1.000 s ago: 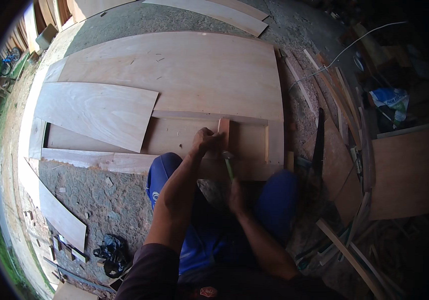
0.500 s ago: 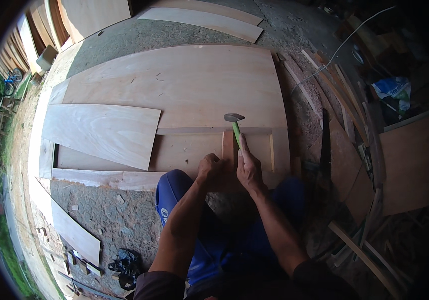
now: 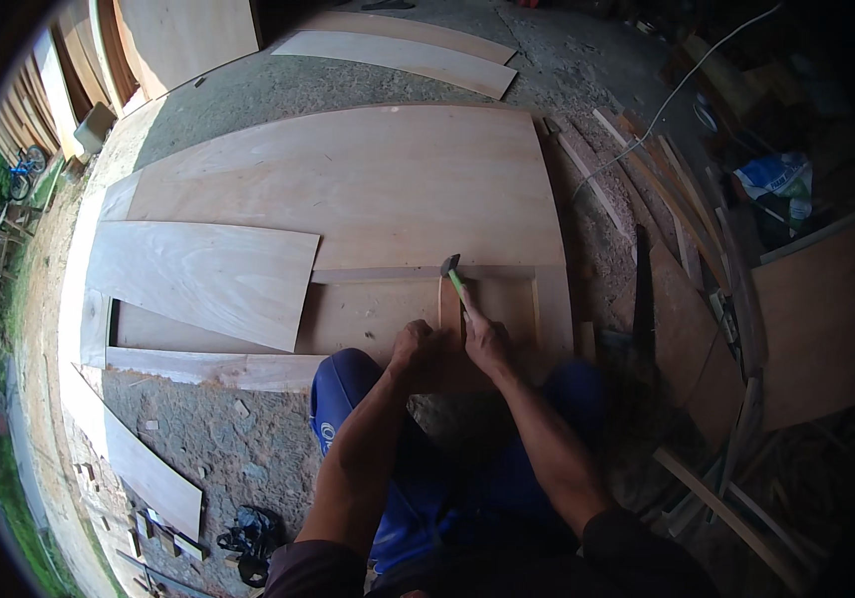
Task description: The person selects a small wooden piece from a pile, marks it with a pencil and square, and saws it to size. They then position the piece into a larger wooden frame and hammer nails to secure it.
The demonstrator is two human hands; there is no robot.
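My right hand [image 3: 487,344] is wrapped round the green handle of a hammer [image 3: 450,265]. The hammer's dark head is at the far end of a reddish wooden crosspiece [image 3: 450,304], over the frame's inner rail; whether it touches is hard to tell. On the crosspiece's left side my left hand [image 3: 414,345] is closed, its fingertips against the wood and partly hidden. The crosspiece spans the open bay of a wooden door-like frame [image 3: 218,367], which lies flat before my knees. A large plywood sheet [image 3: 398,179] forms its far part.
A loose plywood piece [image 3: 203,279] covers the bay's left part. Wood strips [image 3: 667,189] and a brown board [image 3: 816,329] lie at the right. Long thin panels [image 3: 398,60] rest on the rough floor beyond. A black plastic bag [image 3: 251,538] sits at lower left.
The hammer head has come down and toward me, from above the plywood to the crosspiece's far end. My left hand stays beside the crosspiece. The whole view has shifted slightly.
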